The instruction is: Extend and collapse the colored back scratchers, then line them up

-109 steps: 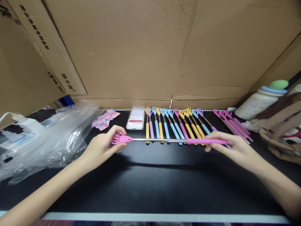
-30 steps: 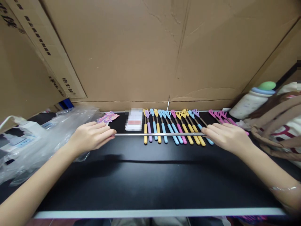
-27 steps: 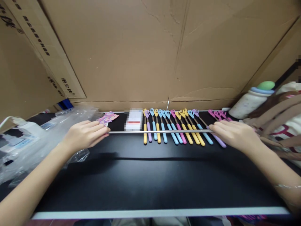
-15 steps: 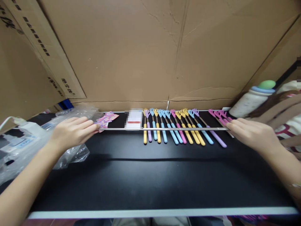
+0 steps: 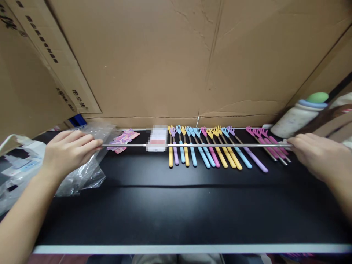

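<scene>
A telescopic back scratcher is stretched out long between my hands; its thin metal rod [image 5: 192,145] runs level above the black table [image 5: 176,212]. My left hand [image 5: 68,152] is closed over the rod's left end, where the claw head is hidden. My right hand [image 5: 319,156] is closed over the right end, hiding the handle. Behind the rod lies a row of several short scratchers [image 5: 206,150] with yellow, blue, pink and purple handles. A cluster of pink scratchers [image 5: 268,141] lies near my right hand.
A clear plastic bag [image 5: 82,165] lies under my left hand, with pink labels [image 5: 122,139] and a white card [image 5: 157,141] beside it. Cardboard walls [image 5: 176,62] stand behind and at both sides. A bottle [image 5: 299,115] lies at the right, a white power strip [image 5: 19,157] at the left.
Both hands have moved apart, left hand leftward and right hand rightward, and the metal rod between them has grown much longer. The pink head and handle seen earlier are now covered by the hands.
</scene>
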Action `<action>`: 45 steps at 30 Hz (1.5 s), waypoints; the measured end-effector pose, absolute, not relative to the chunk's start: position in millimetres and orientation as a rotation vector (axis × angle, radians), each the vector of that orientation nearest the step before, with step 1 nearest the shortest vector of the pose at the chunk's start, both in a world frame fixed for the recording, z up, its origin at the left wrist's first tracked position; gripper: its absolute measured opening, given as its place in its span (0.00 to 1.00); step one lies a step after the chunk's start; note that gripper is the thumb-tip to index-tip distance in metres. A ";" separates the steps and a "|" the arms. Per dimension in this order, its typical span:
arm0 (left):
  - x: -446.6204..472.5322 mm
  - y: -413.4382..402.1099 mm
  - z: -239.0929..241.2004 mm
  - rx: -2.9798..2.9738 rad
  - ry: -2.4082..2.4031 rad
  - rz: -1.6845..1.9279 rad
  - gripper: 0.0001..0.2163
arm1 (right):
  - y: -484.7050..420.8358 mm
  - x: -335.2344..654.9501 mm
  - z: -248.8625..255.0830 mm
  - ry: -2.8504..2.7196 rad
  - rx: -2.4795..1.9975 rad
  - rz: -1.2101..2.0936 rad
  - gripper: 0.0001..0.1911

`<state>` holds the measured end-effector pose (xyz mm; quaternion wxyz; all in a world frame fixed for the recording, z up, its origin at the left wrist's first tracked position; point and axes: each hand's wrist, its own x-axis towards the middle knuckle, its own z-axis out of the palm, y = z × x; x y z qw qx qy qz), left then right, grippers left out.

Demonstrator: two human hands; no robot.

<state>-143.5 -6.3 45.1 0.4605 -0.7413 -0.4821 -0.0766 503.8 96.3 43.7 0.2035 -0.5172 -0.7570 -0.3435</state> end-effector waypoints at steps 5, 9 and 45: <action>-143.3 -2.0 42.4 -1.788 -1.020 -0.208 0.09 | 102.7 510.2 42.2 -2.285 -1.293 -1.260 0.19; -146.9 2.2 39.2 -1.828 -0.962 -0.289 0.10 | 100.6 507.0 37.7 -2.321 -1.174 -1.270 0.19; -166.5 6.3 26.1 -2.049 -2.098 -1.186 0.21 | 100.6 515.0 26.5 -1.970 -1.618 -0.107 0.34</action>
